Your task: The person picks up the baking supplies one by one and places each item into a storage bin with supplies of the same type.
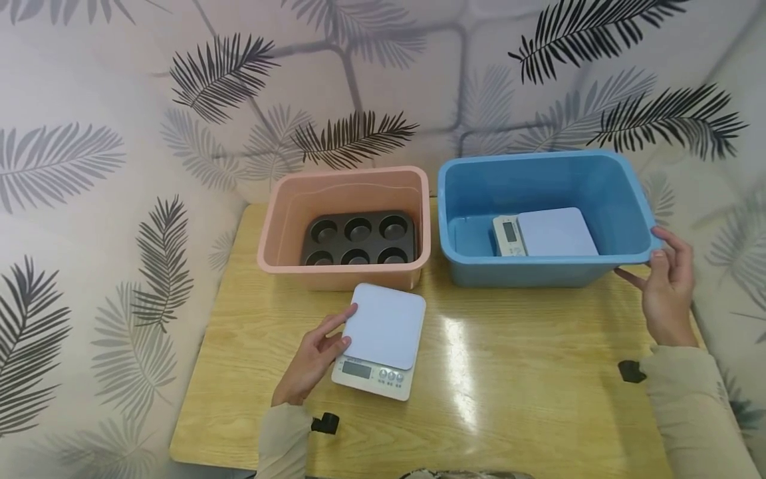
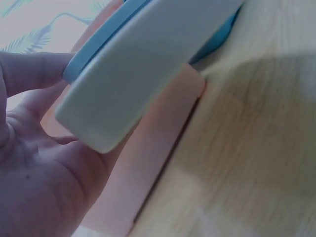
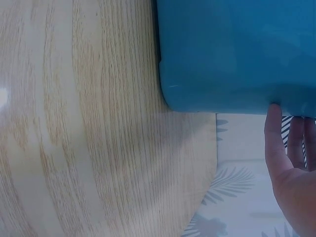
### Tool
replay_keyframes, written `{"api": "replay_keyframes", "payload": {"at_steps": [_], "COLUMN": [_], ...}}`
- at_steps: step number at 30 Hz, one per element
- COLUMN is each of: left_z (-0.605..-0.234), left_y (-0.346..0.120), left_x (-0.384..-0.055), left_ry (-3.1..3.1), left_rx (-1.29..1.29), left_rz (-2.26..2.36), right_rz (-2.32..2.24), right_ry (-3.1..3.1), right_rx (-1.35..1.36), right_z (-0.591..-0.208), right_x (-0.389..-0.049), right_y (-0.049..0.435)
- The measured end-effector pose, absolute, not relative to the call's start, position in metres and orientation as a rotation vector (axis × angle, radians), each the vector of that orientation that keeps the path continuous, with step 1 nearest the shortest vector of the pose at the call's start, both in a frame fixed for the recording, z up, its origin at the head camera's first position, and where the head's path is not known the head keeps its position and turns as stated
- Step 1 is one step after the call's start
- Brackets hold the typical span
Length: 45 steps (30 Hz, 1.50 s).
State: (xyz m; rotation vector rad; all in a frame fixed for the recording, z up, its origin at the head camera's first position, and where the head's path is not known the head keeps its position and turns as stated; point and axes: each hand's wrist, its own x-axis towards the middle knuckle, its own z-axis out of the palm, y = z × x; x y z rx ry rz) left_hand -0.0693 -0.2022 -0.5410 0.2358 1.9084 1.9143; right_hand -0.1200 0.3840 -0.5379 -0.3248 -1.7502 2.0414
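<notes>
My left hand [image 1: 311, 362] grips a white kitchen scale [image 1: 383, 326] by its left edge, thumb and a finger over the plate. In the left wrist view the scale [image 2: 113, 94] looks tilted and raised off the table. At the front right corner of the blue bin [image 1: 532, 271], my right hand [image 1: 670, 286] holds the rim. The right wrist view has the fingers [image 3: 276, 140] against the bin's outer wall [image 3: 232, 59]. A second kitchen scale [image 1: 556, 233] lies inside that bin, its front partly hidden by the rim.
A pink bin [image 1: 341, 269] stands left of the blue one and holds a dark muffin tin [image 1: 359, 243]. Both bins sit at the back of the wooden table [image 1: 509, 372]. Behind hangs a leaf-patterned curtain [image 1: 383, 80], also covering both sides.
</notes>
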Motion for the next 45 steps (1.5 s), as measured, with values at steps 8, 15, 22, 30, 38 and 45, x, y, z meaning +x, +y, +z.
{"api": "replay_keyframes", "payload": {"at_steps": [8, 15, 22, 30, 38, 45], "left_z": [-0.524, -0.512, -0.510, -0.509, -0.505, -0.494], "left_y": [-0.199, -0.188, -0.178, -0.160, -0.145, -0.133], "left_x": [-0.073, -0.079, -0.083, -0.085, -0.092, -0.101], "left_ry": [1.911, 1.906, 1.912, 1.858, 1.858, 1.910], "left_rx": [0.255, 0.345, 0.382, 0.441, 0.527, 0.628], "left_rz": [1.907, 1.907, 1.863, 1.860, 1.825, 1.765], "right_rz": [2.026, 2.042, 2.021, 2.036, 2.024, 2.010], "right_ry": [-1.773, -1.761, -1.818, -1.785, -1.788, -1.804], "right_rx": [-0.333, -0.321, -0.340, -0.322, -0.318, -0.304], "right_z": [-0.537, -0.536, -0.537, -0.537, -0.538, -0.537], "right_x": [-0.118, -0.118, -0.118, -0.117, -0.118, -0.117], "right_y": [0.383, 0.383, 0.384, 0.385, 0.386, 0.386]}}
